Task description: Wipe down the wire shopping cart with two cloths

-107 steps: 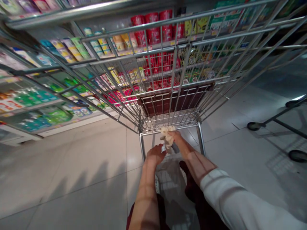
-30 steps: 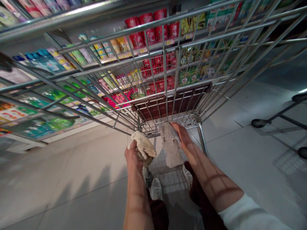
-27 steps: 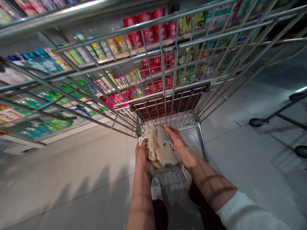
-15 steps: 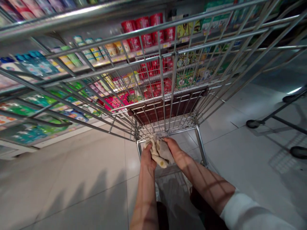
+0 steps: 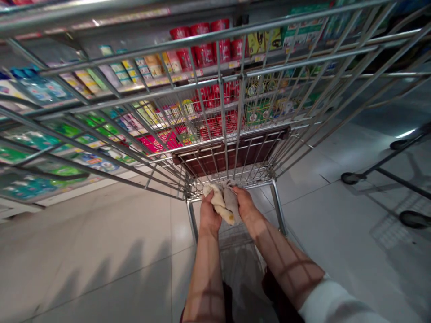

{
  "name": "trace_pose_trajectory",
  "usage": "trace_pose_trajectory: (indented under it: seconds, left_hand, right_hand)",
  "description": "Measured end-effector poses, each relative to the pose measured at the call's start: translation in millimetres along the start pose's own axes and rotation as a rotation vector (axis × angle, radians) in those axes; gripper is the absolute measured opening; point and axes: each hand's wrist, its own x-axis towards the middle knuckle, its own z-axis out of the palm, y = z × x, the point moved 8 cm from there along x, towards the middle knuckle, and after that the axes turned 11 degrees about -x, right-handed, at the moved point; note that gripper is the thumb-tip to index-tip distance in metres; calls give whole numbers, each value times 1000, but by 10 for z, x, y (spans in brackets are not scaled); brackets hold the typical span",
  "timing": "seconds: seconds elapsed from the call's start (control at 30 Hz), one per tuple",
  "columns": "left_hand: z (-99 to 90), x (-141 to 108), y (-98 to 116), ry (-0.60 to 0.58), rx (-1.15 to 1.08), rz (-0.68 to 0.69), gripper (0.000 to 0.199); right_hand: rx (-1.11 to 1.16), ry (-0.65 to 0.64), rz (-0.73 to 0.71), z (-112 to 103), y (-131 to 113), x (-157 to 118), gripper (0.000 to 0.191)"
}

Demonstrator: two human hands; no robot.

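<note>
A crumpled cloth (image 5: 220, 202), cream on the left and greyish on the right, is bunched between my two hands, with a yellowish-brown spot at its lower end. My left hand (image 5: 209, 213) grips its left side, thumb on top. On the grey side, my right hand (image 5: 244, 202) has its fingers closed around the edge. Both hands are low, near the bottom bar of a metal shopping cart (image 5: 232, 176). A dark maroon panel (image 5: 235, 152) is fixed in the cart's wire frame just beyond them. The fingers under the cloth are hidden.
Shelves beyond the wire hold red tubs (image 5: 204, 54), bottles (image 5: 38, 85) and green boxes (image 5: 299, 29). A bright pink basket (image 5: 161, 140) shows through the cart. At right, another cart's wheels (image 5: 415, 219) rest on the tiled floor (image 5: 128, 251).
My hands and the cloth have shifted slightly up in view, and the cloth's fold looks a little different. The camera view has shifted slightly, moving the cart and shelves a bit left.
</note>
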Motion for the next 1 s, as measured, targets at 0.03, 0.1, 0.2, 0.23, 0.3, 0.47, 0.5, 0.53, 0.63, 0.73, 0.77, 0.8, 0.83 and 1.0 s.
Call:
trace_pose_trajectory:
  seconds: [0.03,0.1,0.2,0.23,0.3,0.47,0.5,0.53,0.63,0.73,0.77,0.8,0.83,1.0]
  left_hand:
    - [54,-40,18,-38,3,25,28]
    - [141,-133,57,-92,1,54,33]
    - [253,-297,136,-133,20,98,39]
    - [301,-360,175,-154,40,133,42]
    - [402,-489,252,-200,88,213,50]
    - [468,-580,261,-220,231,314,61]
    - [432,-541,224,-200,259,317,58]
    - [380,-487,176,-171,279,310,54]
    - [124,-283,-27,-20,290,201,39]
    - [-132,-127,-167,133,290,70,33]
    - [-184,-93,-167,163,287,57,32]
    - [-213,-67,-146,178,283,60,31]
    - [-222,-50,-115,182,278,68,31]
    - [-65,-113,61,112,237,146,40]
  right_hand:
    - [15,20,-2,-4,-52,-52,25]
    - [48,52,-28,-7,-177,-176,31]
    - [74,75,-122,5,-414,-379,32]
    - [54,87,-173,4,-512,-447,29]
    - [-18,111,-289,6,-717,-584,23]
    - [-137,94,-475,98,-918,-764,27]
    - [-130,92,-477,115,-860,-746,31]
    - [-107,94,-456,124,-762,-705,34]
    - [-5,124,-225,117,-268,-476,40]
    - [22,159,24,110,165,-263,37]
    - [23,155,63,123,229,-209,35]
    - [24,143,82,145,255,-164,33]
    - [24,127,92,171,254,-132,33]
    - [59,68,73,294,75,-191,31]
